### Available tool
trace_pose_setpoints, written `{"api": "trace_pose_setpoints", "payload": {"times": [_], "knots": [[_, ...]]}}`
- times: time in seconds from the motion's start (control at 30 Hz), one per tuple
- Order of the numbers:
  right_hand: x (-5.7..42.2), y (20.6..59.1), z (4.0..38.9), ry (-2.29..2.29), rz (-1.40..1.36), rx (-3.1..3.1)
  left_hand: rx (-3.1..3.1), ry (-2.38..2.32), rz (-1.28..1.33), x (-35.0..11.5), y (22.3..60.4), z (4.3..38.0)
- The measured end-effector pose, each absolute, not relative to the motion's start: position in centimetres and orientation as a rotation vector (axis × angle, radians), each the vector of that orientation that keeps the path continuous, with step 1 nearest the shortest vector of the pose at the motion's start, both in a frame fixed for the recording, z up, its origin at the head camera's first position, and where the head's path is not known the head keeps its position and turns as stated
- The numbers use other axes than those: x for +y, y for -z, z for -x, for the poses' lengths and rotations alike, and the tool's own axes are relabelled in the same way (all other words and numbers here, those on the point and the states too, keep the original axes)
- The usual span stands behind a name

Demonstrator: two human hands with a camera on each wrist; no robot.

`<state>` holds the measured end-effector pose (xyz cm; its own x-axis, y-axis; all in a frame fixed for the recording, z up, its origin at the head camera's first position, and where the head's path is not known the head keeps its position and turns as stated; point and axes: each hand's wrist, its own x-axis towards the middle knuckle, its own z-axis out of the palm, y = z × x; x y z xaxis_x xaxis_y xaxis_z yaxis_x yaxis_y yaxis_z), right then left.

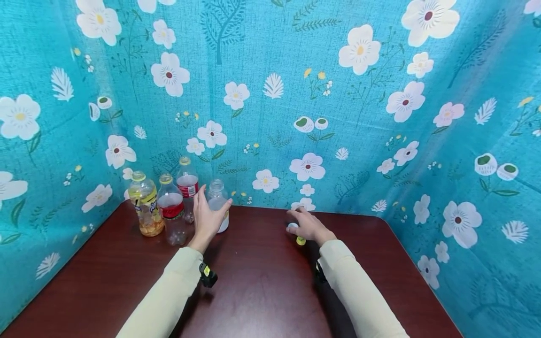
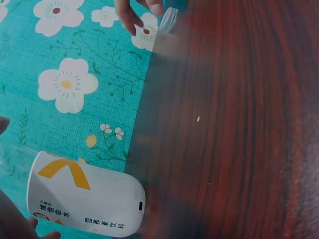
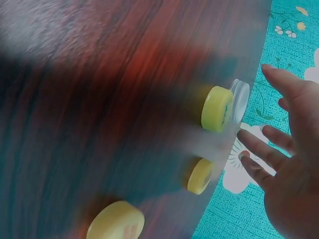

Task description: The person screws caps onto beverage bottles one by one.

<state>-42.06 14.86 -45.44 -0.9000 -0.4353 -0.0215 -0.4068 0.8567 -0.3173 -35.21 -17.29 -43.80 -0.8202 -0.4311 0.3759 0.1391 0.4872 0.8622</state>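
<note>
My left hand [image 1: 207,215] holds a clear bottle with a white label [image 1: 219,205] at the back of the dark red table [image 1: 262,291], fingers across its near side and thumb by its neck. In the left wrist view that bottle [image 2: 87,199] lies close against my palm [image 2: 10,221]. My right hand [image 1: 305,224] hovers with straight, spread fingers over loose caps: a white cap [image 1: 292,226] and a yellow cap [image 1: 300,241]. The right wrist view shows my right hand [image 3: 273,147] beside the white cap [image 3: 240,99] and three yellow caps, one [image 3: 217,108] next to the white one.
Three more bottles stand left of the held one: one with yellow liquid [image 1: 145,204] and two red-labelled ones [image 1: 171,210] [image 1: 187,185]. A turquoise flowered cloth [image 1: 338,94] walls the table at the back and sides.
</note>
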Motion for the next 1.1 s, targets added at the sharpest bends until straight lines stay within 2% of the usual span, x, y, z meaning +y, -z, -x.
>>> {"api": "trace_pose_setpoints", "payload": {"times": [0.87, 1.1], "knots": [[13.9, 47.5, 42.8, 0.415, 0.772, 2.942, -2.178, 1.471, -0.246, -17.7, 44.2, 36.1], [13.7, 47.2, 42.8, 0.435, 0.713, 2.962, -2.187, 1.463, -0.245, -18.1, 44.2, 36.5]]}}
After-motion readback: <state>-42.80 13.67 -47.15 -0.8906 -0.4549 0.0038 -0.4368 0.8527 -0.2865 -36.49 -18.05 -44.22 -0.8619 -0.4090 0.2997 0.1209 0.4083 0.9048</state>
